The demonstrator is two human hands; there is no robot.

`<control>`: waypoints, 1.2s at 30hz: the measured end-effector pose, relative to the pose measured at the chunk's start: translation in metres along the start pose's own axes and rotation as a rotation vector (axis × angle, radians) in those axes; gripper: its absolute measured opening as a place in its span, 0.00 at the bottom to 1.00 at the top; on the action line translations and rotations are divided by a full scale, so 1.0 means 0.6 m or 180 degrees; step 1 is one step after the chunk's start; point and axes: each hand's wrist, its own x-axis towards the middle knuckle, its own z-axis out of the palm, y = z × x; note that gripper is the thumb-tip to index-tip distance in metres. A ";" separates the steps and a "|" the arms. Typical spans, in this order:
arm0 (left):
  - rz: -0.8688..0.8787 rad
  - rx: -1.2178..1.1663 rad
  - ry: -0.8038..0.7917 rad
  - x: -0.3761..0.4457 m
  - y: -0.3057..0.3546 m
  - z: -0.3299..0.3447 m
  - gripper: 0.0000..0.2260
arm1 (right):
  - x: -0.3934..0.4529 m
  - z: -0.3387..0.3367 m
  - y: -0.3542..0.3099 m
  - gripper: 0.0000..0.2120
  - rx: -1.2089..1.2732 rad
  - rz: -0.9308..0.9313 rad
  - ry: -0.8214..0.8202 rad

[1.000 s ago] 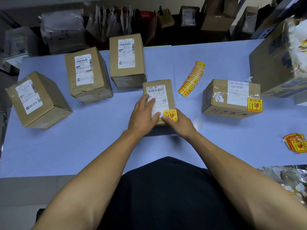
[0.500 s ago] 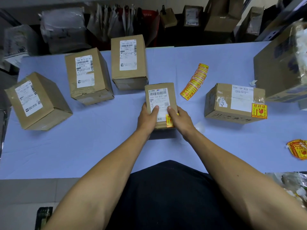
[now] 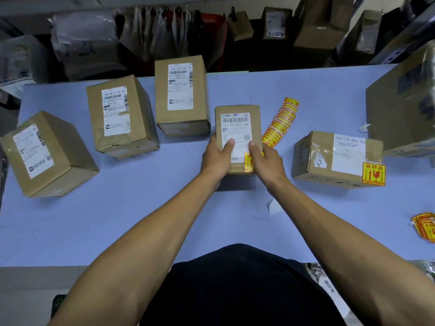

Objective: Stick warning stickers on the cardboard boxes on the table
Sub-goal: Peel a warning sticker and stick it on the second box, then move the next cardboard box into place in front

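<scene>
Pale blue cloth over the counter [image 3: 117, 220], with dark shelving, bags and stacked cartons crowded behind its far edge. Five cardboard boxes spread across it, plus part of a large carton [image 3: 400, 109] at the right edge.

Holding the small box [image 3: 237, 118] at the centre: left hand [image 3: 215, 161] curled round its left side, thumb lying on the white shipping label [image 3: 235, 130]; right hand [image 3: 266, 162] curled round its right side, thumb on the same label, partly covering a yellow warning sticker [image 3: 249, 162] at the near right corner. Cannot tell whether the box rests on the cloth or is lifted slightly.

Readable on that label: "159-159-K02-160". On the right-hand box [image 3: 313, 158]: "15H-159-K02-170", with a yellow and red sticker [image 3: 373, 174] at its near corner. On the far box [image 3: 181, 95], roughly "100 L953 00 771"; the next box [image 3: 117, 114] shows "172 00 001". Leftmost box [image 3: 47, 156] label too small to read.

Strip of stickers [image 3: 280, 122] just beside the held box; another pile [image 3: 424, 228] at the right edge.
</scene>
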 end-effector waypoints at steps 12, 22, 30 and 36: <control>0.0130 0.0116 -0.0155 0.198 0.120 0.036 0.17 | 0.203 -0.029 -0.103 0.21 -0.0161 -0.0011 0.0030; 0.0205 0.0310 -0.0194 0.226 0.101 0.036 0.18 | 0.226 -0.020 -0.085 0.23 -0.0395 -0.0284 -0.0038; -0.0206 0.0172 -0.0229 0.203 0.152 0.015 0.15 | 0.223 -0.035 -0.107 0.24 -0.0488 -0.0053 -0.0138; 0.0972 0.0781 0.0163 0.158 0.174 -0.095 0.18 | 0.192 -0.025 -0.160 0.23 -0.1148 -0.1001 0.0807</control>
